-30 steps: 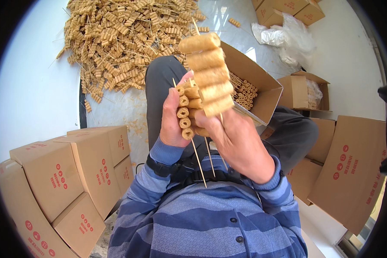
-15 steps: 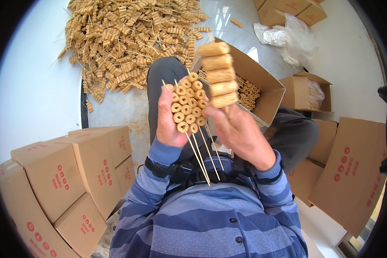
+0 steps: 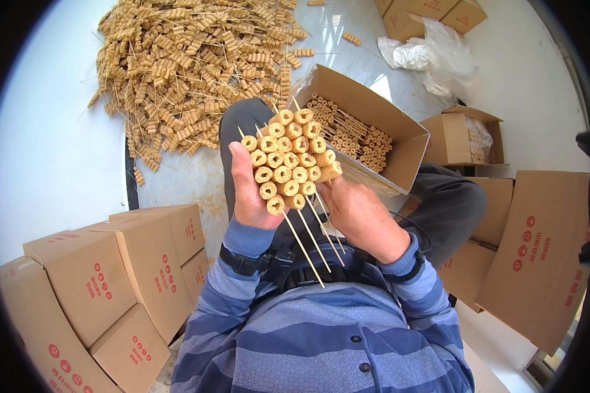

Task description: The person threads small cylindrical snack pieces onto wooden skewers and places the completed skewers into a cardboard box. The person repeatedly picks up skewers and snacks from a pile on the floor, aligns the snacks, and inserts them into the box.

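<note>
A thick bundle of skewers (image 3: 282, 173), threaded with golden-brown hollow rolls, fills my left hand (image 3: 246, 193). The thumb presses its left side; the other fingers are hidden behind it. Roll ends face up, and bare stick ends (image 3: 305, 245) slant down toward my waist. At the bundle's right edge, my right hand (image 3: 367, 213) is closed on one more skewer (image 3: 330, 170), whose rolls lie against the others. Its fingertips are partly hidden under the rolls. Just beyond, an open carton (image 3: 406, 147) contains rows of similar skewers (image 3: 354, 134).
A large heap of loose skewers (image 3: 183, 72) covers the floor at the far left. Closed cartons (image 3: 78, 268) are stacked at my left, with more cartons (image 3: 531, 249) at my right. Farther right lie clear plastic bags (image 3: 439, 56) and a smaller open carton (image 3: 449, 137).
My right hand has lowered the skewer it held upright and brought it against the bundle's right side. The bundle looks larger and its roll ends face up more.
</note>
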`<action>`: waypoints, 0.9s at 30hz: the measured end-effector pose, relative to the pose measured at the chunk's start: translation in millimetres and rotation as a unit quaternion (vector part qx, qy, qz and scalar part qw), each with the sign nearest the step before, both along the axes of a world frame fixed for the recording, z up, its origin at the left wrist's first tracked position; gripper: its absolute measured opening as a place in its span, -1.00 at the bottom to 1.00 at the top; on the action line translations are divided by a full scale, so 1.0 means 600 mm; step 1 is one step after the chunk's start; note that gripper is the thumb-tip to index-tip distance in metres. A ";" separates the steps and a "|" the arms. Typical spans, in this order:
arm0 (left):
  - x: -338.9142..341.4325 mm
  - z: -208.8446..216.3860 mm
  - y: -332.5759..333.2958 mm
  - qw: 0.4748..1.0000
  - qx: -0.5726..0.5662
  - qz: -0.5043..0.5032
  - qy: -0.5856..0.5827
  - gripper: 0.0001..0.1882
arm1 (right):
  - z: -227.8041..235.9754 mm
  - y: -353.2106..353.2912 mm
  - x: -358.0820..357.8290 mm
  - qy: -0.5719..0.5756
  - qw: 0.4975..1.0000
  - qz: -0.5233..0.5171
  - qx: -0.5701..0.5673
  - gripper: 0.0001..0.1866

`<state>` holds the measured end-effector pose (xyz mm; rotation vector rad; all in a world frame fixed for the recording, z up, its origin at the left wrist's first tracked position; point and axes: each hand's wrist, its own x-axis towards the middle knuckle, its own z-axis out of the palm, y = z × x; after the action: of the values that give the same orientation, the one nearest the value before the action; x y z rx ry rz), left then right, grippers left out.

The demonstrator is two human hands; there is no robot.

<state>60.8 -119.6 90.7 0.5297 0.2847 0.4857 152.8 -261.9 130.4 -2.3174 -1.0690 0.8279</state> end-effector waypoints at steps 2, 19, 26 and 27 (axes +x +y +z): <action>-0.002 -0.006 -0.005 0.998 -0.038 -0.022 -0.044 0.05 | 0.001 -0.009 0.006 0.031 0.999 0.012 0.016 -0.63; 0.040 -0.029 0.009 1.000 0.009 0.015 -0.002 0.00 | 0.063 -0.073 0.042 -0.043 0.992 0.062 0.103 -0.24; 0.049 -0.044 -0.029 0.990 0.104 -0.047 0.077 0.02 | 0.000 0.010 -0.009 -0.166 0.958 -0.013 0.232 -0.18; 0.044 -0.046 -0.028 0.993 0.079 -0.060 0.071 0.04 | -0.013 0.011 -0.008 -0.165 0.956 -0.021 0.243 -0.21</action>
<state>86.9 -136.4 62.9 0.7324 0.3515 0.3562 147.8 -255.1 122.4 -2.0744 -1.1931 0.1276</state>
